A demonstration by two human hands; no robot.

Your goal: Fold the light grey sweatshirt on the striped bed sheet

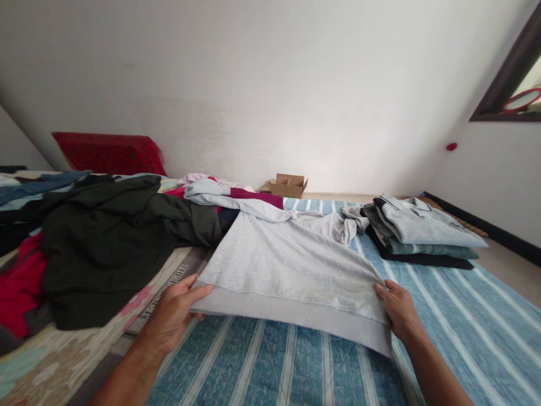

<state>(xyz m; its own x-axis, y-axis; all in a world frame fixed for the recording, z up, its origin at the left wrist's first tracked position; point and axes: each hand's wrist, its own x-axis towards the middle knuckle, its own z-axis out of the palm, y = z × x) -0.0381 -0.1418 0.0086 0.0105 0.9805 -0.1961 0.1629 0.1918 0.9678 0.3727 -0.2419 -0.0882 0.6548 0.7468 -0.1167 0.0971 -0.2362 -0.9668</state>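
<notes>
A light grey sweatshirt (291, 265) is spread over the bed, its hem band toward me and lifted off the sheet. My left hand (175, 307) pinches the hem's left corner between thumb and fingers. At the opposite side, my right hand (397, 307) grips the garment's edge just above the hem band. The far part, with the sleeves, lies bunched and crumpled, one sleeve stretching left over a maroon cloth (257, 197).
Folded clothes (426, 225) are stacked on the right of the blue striped sheet (270, 361). A dark green garment (105, 254) and other loose clothes heap up at left. Against the wall sit an open cardboard box (289, 185) and a red bundle (110, 155).
</notes>
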